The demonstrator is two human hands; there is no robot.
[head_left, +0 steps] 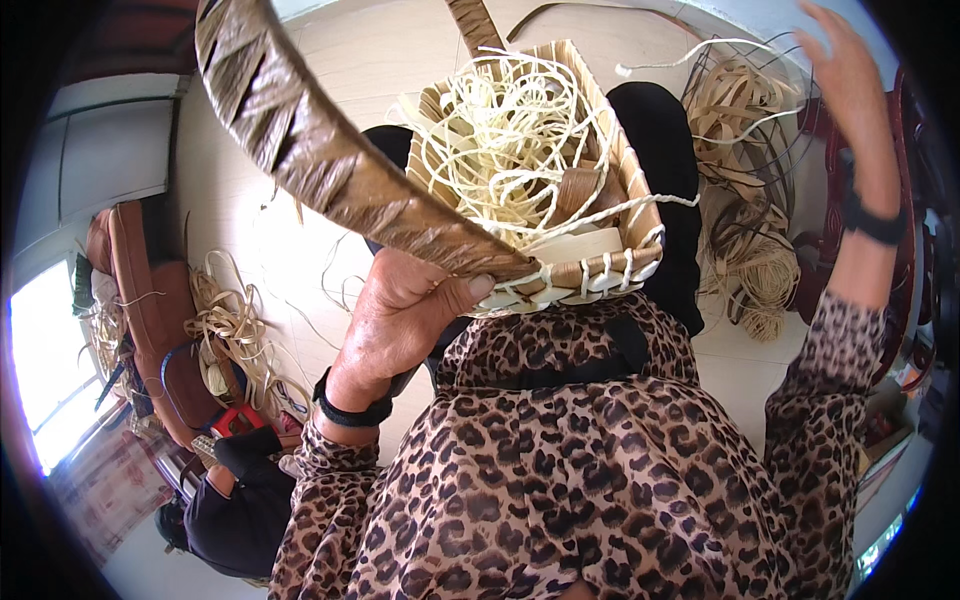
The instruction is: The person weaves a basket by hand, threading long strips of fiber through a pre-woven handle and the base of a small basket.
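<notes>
My left hand (405, 310) grips the near left corner of a woven basket (645, 225), with its thumb pressed where the handle meets the rim. The broad brown wrapped handle (320, 165) arches up from that corner toward the upper left. White cord stitching runs along the near rim. Inside the basket lies a tangled heap of pale cord (505, 130), beside a roll of brown strip (585, 195). Off to the far right, my right hand (845, 70) is raised and slightly blurred, fingers stretched apart. A loose white cord (720, 42) curves close to it.
Coils of flat strips and twine (740, 110) lie on the floor at right, near dark red furniture (920, 200). More strips (225, 310) are heaped at left beside a brown bench (150, 320). Another person in dark clothes (235, 520) is at lower left.
</notes>
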